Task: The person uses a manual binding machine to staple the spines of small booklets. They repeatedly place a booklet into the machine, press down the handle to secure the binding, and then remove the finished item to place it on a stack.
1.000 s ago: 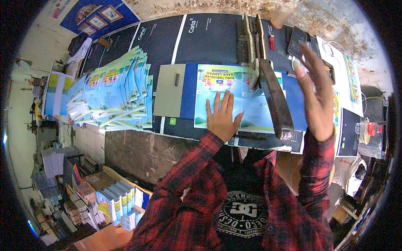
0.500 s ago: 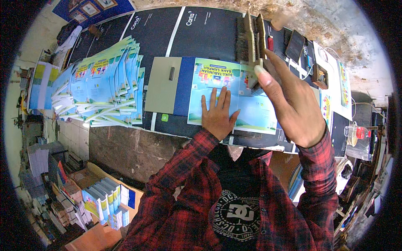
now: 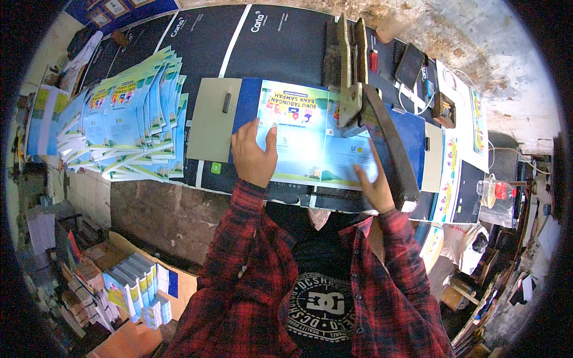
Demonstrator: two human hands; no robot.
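From the head: a printed cover sheet lies near the bench's front edge, black surface stretching behind. Left hand, fingers parted, covers its left edge; right hand, fingers apart, meets a dark lever arm close on its right.

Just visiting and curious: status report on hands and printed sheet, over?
Left hand at left edge of printed sheet, grip unclear. Right hand open, blurred, at its right half. Dark lever close beside right hand.
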